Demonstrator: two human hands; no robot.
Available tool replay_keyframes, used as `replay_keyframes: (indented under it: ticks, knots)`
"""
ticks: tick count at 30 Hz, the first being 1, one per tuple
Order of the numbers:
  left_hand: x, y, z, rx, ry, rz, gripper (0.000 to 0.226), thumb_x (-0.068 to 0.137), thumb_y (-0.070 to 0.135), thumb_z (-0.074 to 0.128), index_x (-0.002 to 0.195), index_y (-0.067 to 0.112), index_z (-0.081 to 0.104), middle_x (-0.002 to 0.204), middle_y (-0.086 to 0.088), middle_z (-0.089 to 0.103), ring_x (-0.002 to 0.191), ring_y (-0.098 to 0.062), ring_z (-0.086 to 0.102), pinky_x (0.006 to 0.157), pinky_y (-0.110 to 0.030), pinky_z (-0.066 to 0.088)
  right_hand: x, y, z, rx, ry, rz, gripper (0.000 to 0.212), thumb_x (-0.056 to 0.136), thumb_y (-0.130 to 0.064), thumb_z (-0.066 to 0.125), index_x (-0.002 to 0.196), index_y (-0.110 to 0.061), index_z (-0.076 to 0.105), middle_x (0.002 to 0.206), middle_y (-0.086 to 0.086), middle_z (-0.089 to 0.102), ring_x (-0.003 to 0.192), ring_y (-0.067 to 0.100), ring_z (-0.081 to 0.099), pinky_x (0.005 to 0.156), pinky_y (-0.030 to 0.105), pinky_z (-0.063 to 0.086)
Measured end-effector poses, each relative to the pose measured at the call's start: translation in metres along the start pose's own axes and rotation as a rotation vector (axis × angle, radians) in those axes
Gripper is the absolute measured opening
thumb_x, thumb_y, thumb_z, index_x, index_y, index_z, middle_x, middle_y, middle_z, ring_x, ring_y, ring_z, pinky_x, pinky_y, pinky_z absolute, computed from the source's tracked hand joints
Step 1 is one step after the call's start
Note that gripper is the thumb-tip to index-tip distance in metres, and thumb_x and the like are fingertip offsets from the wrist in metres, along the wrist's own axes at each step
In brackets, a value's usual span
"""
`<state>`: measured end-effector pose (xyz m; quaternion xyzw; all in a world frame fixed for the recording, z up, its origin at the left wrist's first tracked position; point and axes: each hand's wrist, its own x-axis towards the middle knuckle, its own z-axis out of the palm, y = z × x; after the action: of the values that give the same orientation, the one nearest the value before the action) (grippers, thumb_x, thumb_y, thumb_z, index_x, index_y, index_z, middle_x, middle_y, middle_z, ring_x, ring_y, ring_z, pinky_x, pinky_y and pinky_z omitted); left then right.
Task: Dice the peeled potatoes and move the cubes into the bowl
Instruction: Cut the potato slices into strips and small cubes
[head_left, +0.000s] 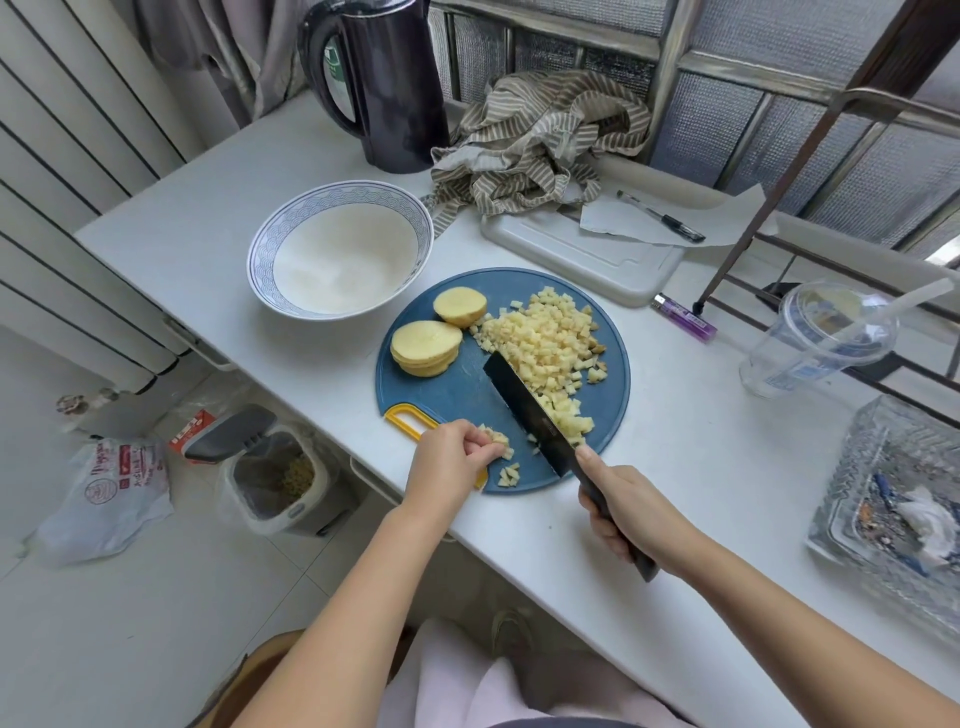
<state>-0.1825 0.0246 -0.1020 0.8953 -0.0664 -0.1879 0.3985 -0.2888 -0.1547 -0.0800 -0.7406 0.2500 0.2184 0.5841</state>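
Observation:
A round blue cutting board (457, 389) with a yellow handle lies on the white table. A heap of potato cubes (548, 343) covers its right half, and two stacks of potato slices (426, 347) sit on its left. My left hand (452, 460) pinches a few cubes at the board's near edge, with loose cubes (509, 475) beside it. My right hand (631, 512) grips the handle of a black knife (524, 415), whose blade rests on the board against the heap. The blue-rimmed white bowl (340, 254) stands to the upper left of the board, with no cubes in it.
A black kettle (384, 83) and striped cloth (540, 145) stand at the back. A white board (587, 254) with paper and pen, a purple lighter (683, 316), a plastic cup (821, 338) and a glass tray (893, 499) lie to the right. A bin (270, 478) is on the floor.

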Motion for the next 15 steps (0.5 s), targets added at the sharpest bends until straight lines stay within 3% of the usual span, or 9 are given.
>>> replay_keyframes:
  ticks: [6,10,15]
  knots:
    - [0.001,-0.002,-0.011,-0.012,-0.023,-0.001,0.006,0.086,0.019,0.071,0.085,0.014,0.069,0.071,0.007,0.063,0.067,-0.008,0.059,0.057,-0.011,0.043,-0.003,-0.005,-0.005,0.052,-0.003,-0.002,0.058,0.097,-0.062,0.035,0.066,-0.013,0.039,0.048,0.002,0.037,0.039,0.018,0.030,0.040,0.023,0.031]
    - [-0.004,-0.002,-0.018,0.032,-0.150,0.018,0.026,0.072,0.020,0.084,0.079,0.015,0.059,0.068,0.006,0.058,0.056,-0.003,0.048,0.055,-0.015,0.039,-0.004,-0.002,-0.003,0.064,0.007,0.014,0.059,0.095,-0.065,0.036,0.068,-0.013,0.038,0.049,0.003,0.035,0.043,0.018,0.028,0.042,0.024,0.027]
    - [-0.005,0.002,-0.010,0.225,-0.227,0.066,0.035,0.071,0.024,0.083,0.066,0.020,0.049,0.064,0.006,0.054,0.059,-0.012,0.045,0.057,-0.029,0.037,-0.005,-0.004,-0.001,0.070,0.002,0.011,0.059,0.094,-0.066,0.035,0.066,-0.014,0.038,0.049,0.001,0.036,0.042,0.018,0.028,0.041,0.023,0.029]
